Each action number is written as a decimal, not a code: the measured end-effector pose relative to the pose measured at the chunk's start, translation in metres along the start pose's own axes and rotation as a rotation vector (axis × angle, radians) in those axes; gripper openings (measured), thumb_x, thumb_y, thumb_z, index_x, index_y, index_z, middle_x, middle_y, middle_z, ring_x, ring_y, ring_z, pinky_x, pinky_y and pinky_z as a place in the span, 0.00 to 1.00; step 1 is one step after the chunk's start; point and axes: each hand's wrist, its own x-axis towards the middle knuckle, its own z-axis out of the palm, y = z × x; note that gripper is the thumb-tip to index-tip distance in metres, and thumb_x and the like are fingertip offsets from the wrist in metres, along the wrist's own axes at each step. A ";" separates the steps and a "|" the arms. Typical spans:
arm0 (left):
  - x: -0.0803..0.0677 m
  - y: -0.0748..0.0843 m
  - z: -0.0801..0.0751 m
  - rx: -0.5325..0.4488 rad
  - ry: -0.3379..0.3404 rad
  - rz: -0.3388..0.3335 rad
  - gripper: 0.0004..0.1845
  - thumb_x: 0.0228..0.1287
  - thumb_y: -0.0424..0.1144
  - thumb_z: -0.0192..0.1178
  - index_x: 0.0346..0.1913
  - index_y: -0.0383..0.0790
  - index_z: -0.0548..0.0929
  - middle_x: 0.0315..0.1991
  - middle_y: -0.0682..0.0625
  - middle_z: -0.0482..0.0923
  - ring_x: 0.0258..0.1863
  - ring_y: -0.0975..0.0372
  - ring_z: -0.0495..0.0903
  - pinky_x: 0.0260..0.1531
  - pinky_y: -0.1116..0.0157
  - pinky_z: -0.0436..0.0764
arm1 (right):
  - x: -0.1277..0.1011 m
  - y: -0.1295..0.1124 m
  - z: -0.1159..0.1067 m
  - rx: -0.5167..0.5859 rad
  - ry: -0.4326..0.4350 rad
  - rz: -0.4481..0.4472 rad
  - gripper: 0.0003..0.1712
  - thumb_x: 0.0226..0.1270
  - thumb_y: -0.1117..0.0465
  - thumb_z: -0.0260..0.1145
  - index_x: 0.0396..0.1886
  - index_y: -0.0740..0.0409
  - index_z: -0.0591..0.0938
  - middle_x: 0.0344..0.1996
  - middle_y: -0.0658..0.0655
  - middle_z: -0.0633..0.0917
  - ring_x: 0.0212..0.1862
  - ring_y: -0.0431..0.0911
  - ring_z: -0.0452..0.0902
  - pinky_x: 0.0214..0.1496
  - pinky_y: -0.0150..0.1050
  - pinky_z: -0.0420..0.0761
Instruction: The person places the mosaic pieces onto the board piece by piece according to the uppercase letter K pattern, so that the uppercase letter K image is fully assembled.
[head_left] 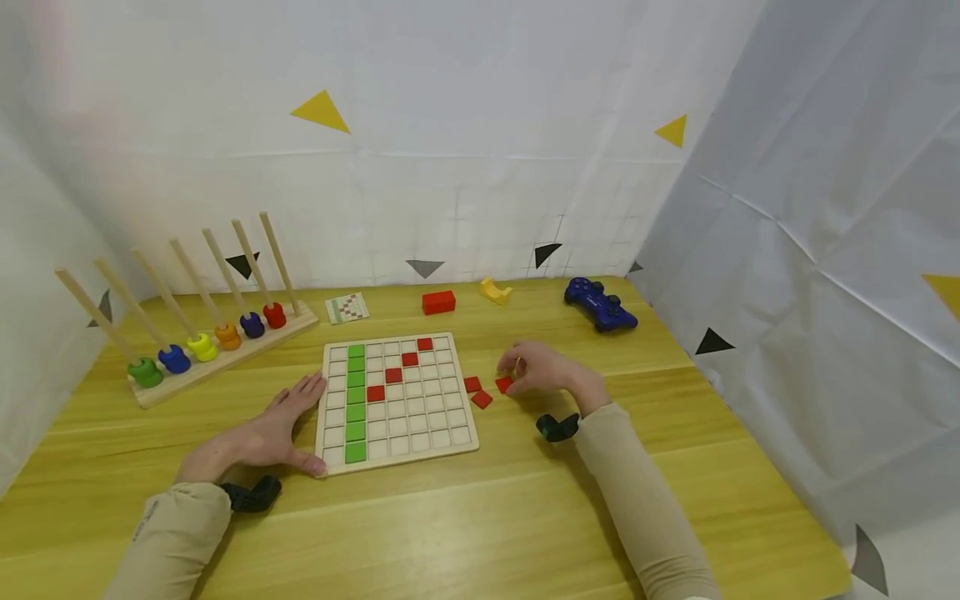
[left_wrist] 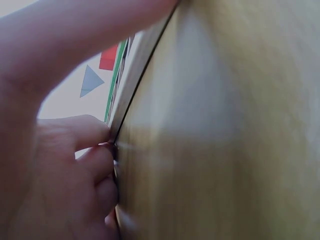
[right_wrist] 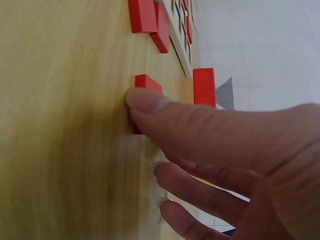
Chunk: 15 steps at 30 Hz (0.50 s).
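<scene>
A wooden grid board lies on the table, with a column of green square tiles and a diagonal row of red tiles in its cells. My left hand rests at its left edge, fingers spread and thumb at the near left corner. Right of the board, my right hand holds a loose red tile at the table surface, thumb over it; the index fingertip is partly hidden in the right wrist view. Two more red tiles, one and another, lie between that hand and the board.
A peg stand with coloured rings is at the left. Along the back lie a small pattern card, a red block, a yellow curved piece and a blue game controller. White sheeting hangs behind.
</scene>
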 end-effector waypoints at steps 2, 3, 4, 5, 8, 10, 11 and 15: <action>-0.001 0.000 0.000 -0.001 -0.001 -0.004 0.74 0.42 0.59 0.79 0.79 0.28 0.40 0.79 0.30 0.32 0.78 0.36 0.31 0.72 0.35 0.32 | 0.000 0.001 0.001 -0.004 0.003 -0.001 0.12 0.60 0.60 0.76 0.43 0.54 0.86 0.42 0.56 0.79 0.41 0.47 0.75 0.45 0.39 0.77; -0.001 0.000 0.000 -0.001 -0.001 -0.004 0.74 0.42 0.59 0.79 0.79 0.29 0.40 0.79 0.30 0.32 0.78 0.36 0.31 0.72 0.35 0.32 | 0.000 0.001 0.001 -0.005 0.004 -0.001 0.12 0.60 0.59 0.76 0.42 0.54 0.86 0.41 0.56 0.79 0.41 0.47 0.75 0.45 0.39 0.77; -0.001 0.000 0.000 0.000 -0.001 -0.005 0.74 0.41 0.59 0.79 0.79 0.29 0.40 0.79 0.30 0.32 0.78 0.37 0.31 0.72 0.35 0.32 | 0.000 0.002 0.002 -0.005 0.006 0.003 0.11 0.59 0.59 0.77 0.40 0.54 0.86 0.41 0.56 0.79 0.41 0.46 0.75 0.45 0.39 0.77; -0.001 0.000 0.000 0.002 0.000 -0.005 0.74 0.41 0.60 0.79 0.79 0.29 0.40 0.79 0.30 0.32 0.78 0.37 0.31 0.72 0.35 0.32 | 0.000 0.002 0.002 -0.003 0.009 0.005 0.11 0.59 0.59 0.77 0.39 0.54 0.86 0.40 0.56 0.79 0.40 0.46 0.74 0.45 0.39 0.77; 0.000 -0.001 0.001 0.007 0.002 -0.003 0.74 0.42 0.59 0.79 0.79 0.29 0.40 0.79 0.30 0.32 0.78 0.37 0.31 0.72 0.35 0.33 | 0.000 0.004 0.001 0.001 0.013 0.013 0.11 0.59 0.58 0.77 0.38 0.55 0.85 0.38 0.55 0.79 0.39 0.46 0.74 0.44 0.39 0.76; -0.001 0.000 0.001 0.008 0.007 0.009 0.73 0.42 0.59 0.79 0.79 0.28 0.41 0.79 0.29 0.33 0.78 0.36 0.32 0.72 0.35 0.33 | 0.000 0.005 0.001 0.011 0.009 0.022 0.11 0.59 0.58 0.77 0.37 0.55 0.84 0.37 0.54 0.79 0.38 0.46 0.73 0.43 0.38 0.76; -0.001 0.001 0.001 0.007 0.009 0.015 0.73 0.42 0.58 0.79 0.78 0.28 0.41 0.79 0.29 0.33 0.78 0.36 0.32 0.72 0.35 0.34 | 0.000 0.005 0.002 0.018 0.005 0.024 0.11 0.59 0.58 0.77 0.37 0.56 0.84 0.36 0.54 0.80 0.37 0.45 0.73 0.42 0.38 0.76; -0.001 0.003 0.000 -0.003 0.017 0.033 0.72 0.42 0.56 0.80 0.78 0.26 0.42 0.78 0.27 0.34 0.77 0.35 0.33 0.72 0.34 0.34 | 0.001 0.008 0.003 0.046 -0.015 0.033 0.11 0.60 0.59 0.76 0.36 0.55 0.82 0.34 0.52 0.82 0.35 0.43 0.74 0.40 0.37 0.76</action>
